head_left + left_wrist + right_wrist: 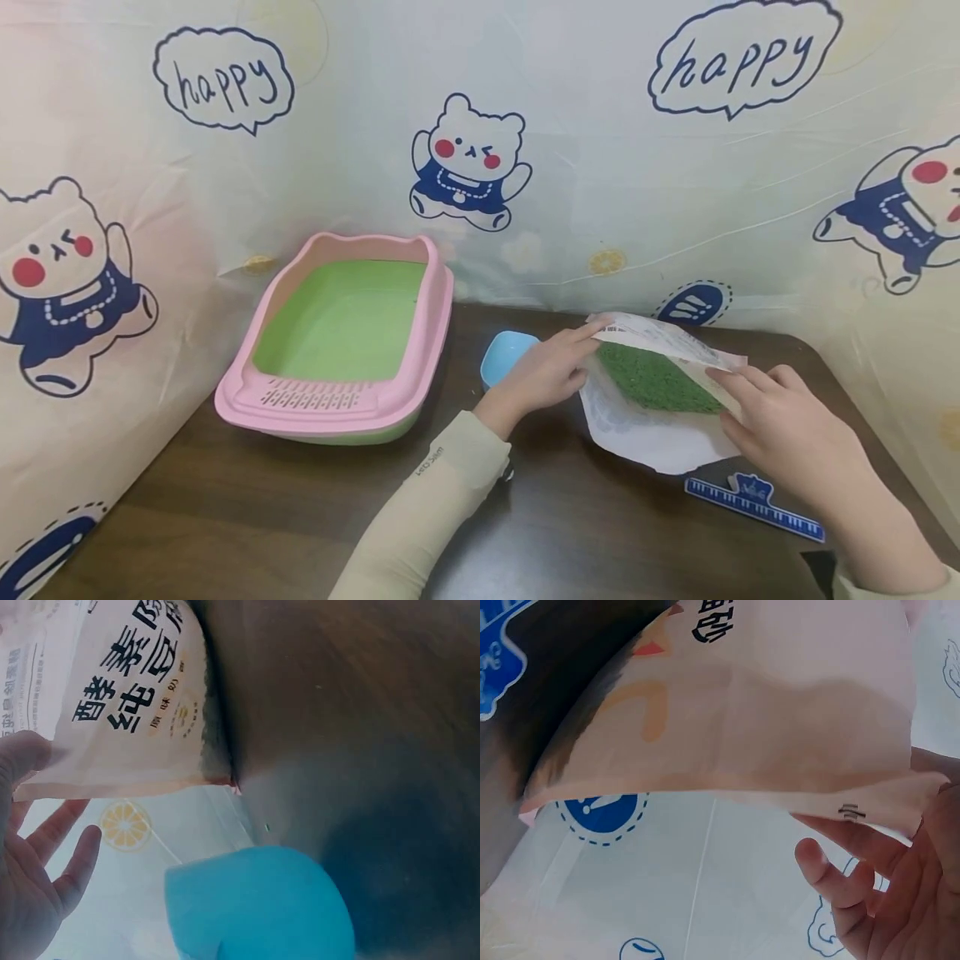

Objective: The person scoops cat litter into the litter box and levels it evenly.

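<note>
A pale printed bag of cat litter stands on the table with its mouth spread, showing green litter granules inside. At the mouth's left edge, my left hand pinches the bag's rim; the left wrist view shows the thumb on the printed side. My right hand pinches the opposite edge, with other fingers behind the bag in the right wrist view. Close behind my left wrist lies a light blue scoop-like container, partly hidden by that arm.
A litter box with a pink rim and green base sits at the left. In front of the bag lies a blue clip with a piano-key pattern. Patterned cloth walls in the back and sides of the brown table.
</note>
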### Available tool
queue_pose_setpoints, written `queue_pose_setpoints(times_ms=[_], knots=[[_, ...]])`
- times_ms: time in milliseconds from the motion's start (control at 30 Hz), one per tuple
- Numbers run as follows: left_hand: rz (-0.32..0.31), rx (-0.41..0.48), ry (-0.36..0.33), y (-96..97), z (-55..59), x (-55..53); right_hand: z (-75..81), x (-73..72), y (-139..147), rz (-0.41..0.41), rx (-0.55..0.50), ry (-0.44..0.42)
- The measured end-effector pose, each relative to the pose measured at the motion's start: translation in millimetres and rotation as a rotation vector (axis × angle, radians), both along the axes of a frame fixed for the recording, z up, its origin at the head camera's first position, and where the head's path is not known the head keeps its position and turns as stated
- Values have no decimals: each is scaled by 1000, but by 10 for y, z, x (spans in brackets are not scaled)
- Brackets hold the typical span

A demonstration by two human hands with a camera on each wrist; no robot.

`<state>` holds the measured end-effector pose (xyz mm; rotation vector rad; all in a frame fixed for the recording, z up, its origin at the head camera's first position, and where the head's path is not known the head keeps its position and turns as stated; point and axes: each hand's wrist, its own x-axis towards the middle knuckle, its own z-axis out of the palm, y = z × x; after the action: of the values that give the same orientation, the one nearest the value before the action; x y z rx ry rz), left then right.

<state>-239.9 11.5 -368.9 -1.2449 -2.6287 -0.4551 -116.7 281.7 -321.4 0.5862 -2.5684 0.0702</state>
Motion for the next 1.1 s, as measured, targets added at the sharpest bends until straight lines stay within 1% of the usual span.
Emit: queue_pose_setpoints(times_ms=[100,233,333,433,533,600,667,733,833,967,1100], knots=[[5,-6,-36,-1,-6,-11,-3,-17,-28,-29,-18,-38],[11,-5,-79,-13,-41,-4,-45,-3,-36,-9,-45,7],[-2,13,-94,-43,-42,26,-76,12,-31,2,-58,33],[-25,37,-109,-118,-19,82,-85,18,-29,-7,-67,4],[-53,81,-136,-255,15,155,-85,16,-13,-10,-79,-47],[-54,108,-155,-361,47,211,-83,12,4,-10,-90,-81],[-22,121,-159,-465,79,272,-80,5,23,-7,-105,-101],[27,131,-162,-559,98,326,-79,-1,39,-4,-121,-106],[100,148,-169,-688,100,395,-81,-4,59,1,-132,-92],[169,158,-178,-849,68,457,-89,8,87,0,-153,-110],[238,138,-216,-964,17,509,-91,14,116,18,-191,-137]])
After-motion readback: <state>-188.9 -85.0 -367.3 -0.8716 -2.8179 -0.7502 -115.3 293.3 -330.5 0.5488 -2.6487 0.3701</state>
